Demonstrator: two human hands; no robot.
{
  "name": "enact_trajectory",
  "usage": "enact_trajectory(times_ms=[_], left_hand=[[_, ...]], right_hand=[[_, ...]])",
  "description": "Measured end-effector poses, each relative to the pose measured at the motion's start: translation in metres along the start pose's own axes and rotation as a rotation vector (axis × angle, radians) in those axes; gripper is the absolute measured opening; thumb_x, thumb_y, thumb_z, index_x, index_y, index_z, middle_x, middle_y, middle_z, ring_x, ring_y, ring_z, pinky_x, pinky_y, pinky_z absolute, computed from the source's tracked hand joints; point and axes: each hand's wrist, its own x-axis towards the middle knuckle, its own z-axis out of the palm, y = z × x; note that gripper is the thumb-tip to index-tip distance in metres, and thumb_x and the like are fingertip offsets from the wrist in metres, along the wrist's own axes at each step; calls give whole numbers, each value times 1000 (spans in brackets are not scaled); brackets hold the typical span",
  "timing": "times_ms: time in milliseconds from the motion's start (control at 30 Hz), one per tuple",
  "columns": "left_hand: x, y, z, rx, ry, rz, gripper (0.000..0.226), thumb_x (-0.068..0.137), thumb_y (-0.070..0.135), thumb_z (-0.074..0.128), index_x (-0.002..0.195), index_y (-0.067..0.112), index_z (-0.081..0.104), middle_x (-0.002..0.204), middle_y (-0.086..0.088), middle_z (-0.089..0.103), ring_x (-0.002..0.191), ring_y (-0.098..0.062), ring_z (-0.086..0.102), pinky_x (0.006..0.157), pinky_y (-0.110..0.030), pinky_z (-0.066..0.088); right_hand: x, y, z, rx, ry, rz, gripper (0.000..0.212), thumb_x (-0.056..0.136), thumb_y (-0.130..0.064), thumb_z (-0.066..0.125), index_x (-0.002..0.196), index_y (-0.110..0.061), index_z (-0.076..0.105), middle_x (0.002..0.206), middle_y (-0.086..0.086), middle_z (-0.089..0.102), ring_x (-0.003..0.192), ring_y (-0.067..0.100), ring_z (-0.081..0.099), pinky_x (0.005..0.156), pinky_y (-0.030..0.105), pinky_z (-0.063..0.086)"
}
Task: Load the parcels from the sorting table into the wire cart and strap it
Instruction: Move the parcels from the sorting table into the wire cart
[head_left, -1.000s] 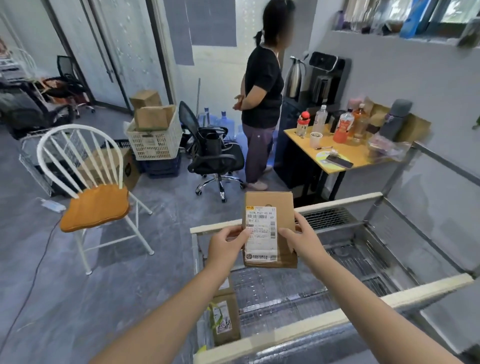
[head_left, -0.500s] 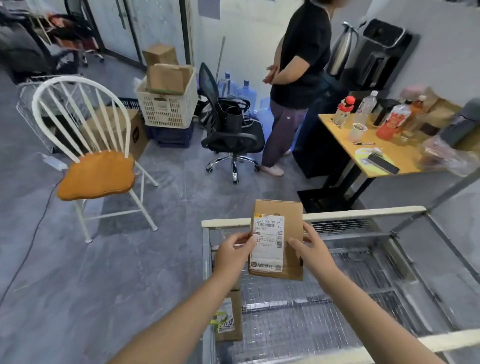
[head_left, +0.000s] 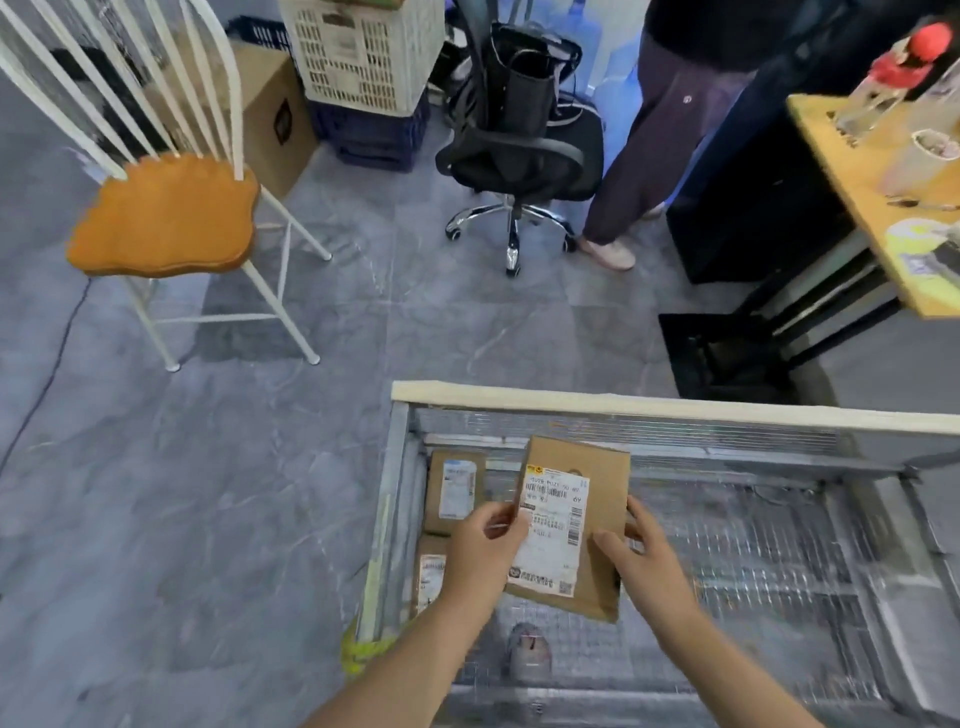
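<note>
We log one flat brown cardboard parcel (head_left: 571, 525) with a white label, held low inside the wire cart (head_left: 623, 402), above its mesh floor (head_left: 753, 561) at the left end. We cannot tell whether it touches the mesh.

Left hand (head_left: 485, 553): thumb and curled fingers pinch the parcel's left edge. Right hand (head_left: 641, 564): thumb lies on the face and the fingers wrap the right edge. Neither hand supports the parcel from underneath.

Risks, as we judge them:
- Both holds are on the edges only, so if one hand releases early, the parcel could tip or drop on a corner.
- Two smaller brown parcels (head_left: 453, 491) lie just left, along the wall. Drifting left would leave it overlapping them and sitting crooked.

Orientation: the label faces up. The long axis runs near to far, and the far end leans slightly right.
</note>
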Motion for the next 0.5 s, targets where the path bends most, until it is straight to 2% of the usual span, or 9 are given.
enact_trajectory(times_ms=[100,233,367,433,500], left_hand=[[34,-34,24,30,13,-53,11,92,20,68,96,29,66,89,16,70,85,-3,68,66,-13,53],[83,-87,51,55,29,-131,12,93,21,67,91,33,65,89,14,71,84,-3,69,71,-20,57],[142,-131,67,112,53,-170,6,95,25,64,97,31,62,91,17,67,86,0,65,65,-11,52],[172,-153,73,132,65,-178,4,95,27,63,97,30,63,93,13,69,89,-6,66,69,-13,54],[201,-172,76,165,89,-189,4,96,28,62,99,26,63,91,12,67,85,-6,65,68,-12,54]], right_hand=[[46,38,2,-19,-25,73,56,98,-16,57,149,-28,36,115,-3,55,91,3,57,61,20,45],[109,92,10,-35,-45,142,50,98,-16,57,143,-30,41,115,-3,58,89,2,58,56,16,46],[177,129,26,-50,-92,157,50,99,-18,56,145,-31,39,108,-12,57,89,-1,56,54,12,46],[210,147,38,-37,-101,164,47,100,-18,55,142,-33,42,108,-11,58,87,1,58,52,13,47],[240,163,55,-27,-96,171,45,100,-18,53,142,-33,42,106,-10,59,82,2,59,55,18,49]])
